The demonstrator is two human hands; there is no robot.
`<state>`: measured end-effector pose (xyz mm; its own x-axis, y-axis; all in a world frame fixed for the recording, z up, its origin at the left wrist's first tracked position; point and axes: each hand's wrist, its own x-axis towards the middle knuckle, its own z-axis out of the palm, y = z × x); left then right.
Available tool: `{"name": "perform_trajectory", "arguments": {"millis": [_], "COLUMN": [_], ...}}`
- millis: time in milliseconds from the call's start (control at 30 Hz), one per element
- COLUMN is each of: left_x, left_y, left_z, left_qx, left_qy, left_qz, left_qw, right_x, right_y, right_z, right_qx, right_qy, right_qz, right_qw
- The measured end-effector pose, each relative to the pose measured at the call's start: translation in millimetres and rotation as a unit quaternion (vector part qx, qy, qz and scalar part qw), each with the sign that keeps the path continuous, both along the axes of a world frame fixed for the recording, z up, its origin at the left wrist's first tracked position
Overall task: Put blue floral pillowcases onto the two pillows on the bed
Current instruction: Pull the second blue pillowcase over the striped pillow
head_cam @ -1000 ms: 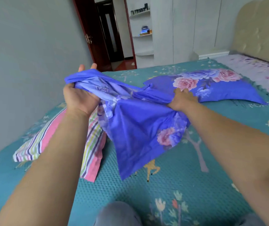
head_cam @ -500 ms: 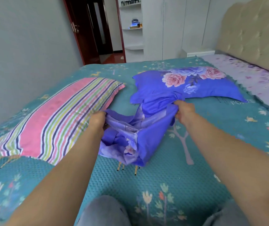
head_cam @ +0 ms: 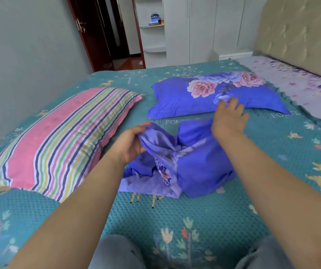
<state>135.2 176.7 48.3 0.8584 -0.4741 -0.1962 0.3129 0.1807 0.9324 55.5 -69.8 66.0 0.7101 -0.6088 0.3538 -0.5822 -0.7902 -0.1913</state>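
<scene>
Frame centre: left hand (head_cam: 130, 143) pinching loose blue floral pillowcase (head_cam: 177, 162) crumpled on teal bedspread (head_cam: 204, 220), partly legible "FON" woven in. Right hand (head_cam: 228, 119) spread above. Two pillows: striped pillow (head_cam: 58, 138) left, blue floral-cased pillow (head_cam: 214, 96) upper right.

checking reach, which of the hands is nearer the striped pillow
Left. The left hand grips the loose pillowcase just beside the striped pillow; the right hand is farther off, by the covered pillow.

both arms reached forward; the left hand (head_cam: 130, 141) kept a curled, pinching grip, the right hand (head_cam: 228, 121) hovered with fingers spread.
</scene>
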Motion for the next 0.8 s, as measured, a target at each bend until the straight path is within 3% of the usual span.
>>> {"name": "perform_trajectory", "arguments": {"millis": [67, 100, 167, 200, 267, 333, 400, 467, 533, 600, 667, 733, 800], "left_x": [-12.5, -16.6, -12.5, -6.2, 10.6, 23.7, 27.4, 28.4, 28.6, 27.8, 26.6, 34.1, 53.7], "left_y": [-13.7, -21.4, -31.4, -31.7, -22.2, -3.9, 14.9, 25.4, 28.2, 21.9, 17.7, 24.8, 44.0], "left_z": [-3.1, -7.5, -25.0, -34.7, -56.7, -79.2, -97.6, -112.4, -118.8, -111.1, -88.5, -54.7, -26.5], "left_qx": [0.041, 0.070, 0.171, 0.248, 0.401, 0.519, 0.592, 0.599, 0.562, 0.508, 0.445, 0.395, 0.394], "left_qy": [0.001, -0.010, -0.099, -0.175, -0.274, -0.250, -0.177, -0.126, -0.138, -0.196, -0.245, -0.287, -0.300], "left_qz": [-0.088, -0.097, -0.056, -0.022, 0.030, 0.063, 0.094, 0.101, 0.103, 0.124, 0.202, 0.305, 0.370], "left_qw": [0.995, 0.993, 0.979, 0.953, 0.874, 0.815, 0.781, 0.784, 0.809, 0.830, 0.838, 0.818, 0.786], "right_x": [-4.0, -7.3, -16.7, -21.2, -25.7, -27.7, -26.3, -25.8, -24.9, -22.0, -21.1, -20.0, -18.8], "right_y": [23.2, 36.9, 58.2, 61.7, 56.3, 51.0, 48.0, 49.4, 54.1, 61.6, 69.4, 73.5, 77.2], "right_z": [-31.5, -46.6, -76.5, -90.1, -107.5, -108.6, -107.2, -109.1, -110.5, -110.3, -110.2, -114.3, -116.8], "right_qx": [0.001, 0.057, 0.204, 0.234, 0.205, 0.177, 0.173, 0.151, 0.143, 0.199, 0.255, 0.207, 0.145], "right_qy": [-0.057, -0.034, 0.114, 0.192, 0.294, 0.316, 0.306, 0.291, 0.223, 0.148, 0.150, 0.200, 0.182], "right_qz": [0.143, 0.210, 0.249, 0.243, 0.234, 0.224, 0.210, 0.211, 0.247, 0.323, 0.368, 0.370, 0.342], "right_qw": [0.988, 0.975, 0.940, 0.922, 0.904, 0.905, 0.912, 0.921, 0.932, 0.913, 0.882, 0.883, 0.910]}}
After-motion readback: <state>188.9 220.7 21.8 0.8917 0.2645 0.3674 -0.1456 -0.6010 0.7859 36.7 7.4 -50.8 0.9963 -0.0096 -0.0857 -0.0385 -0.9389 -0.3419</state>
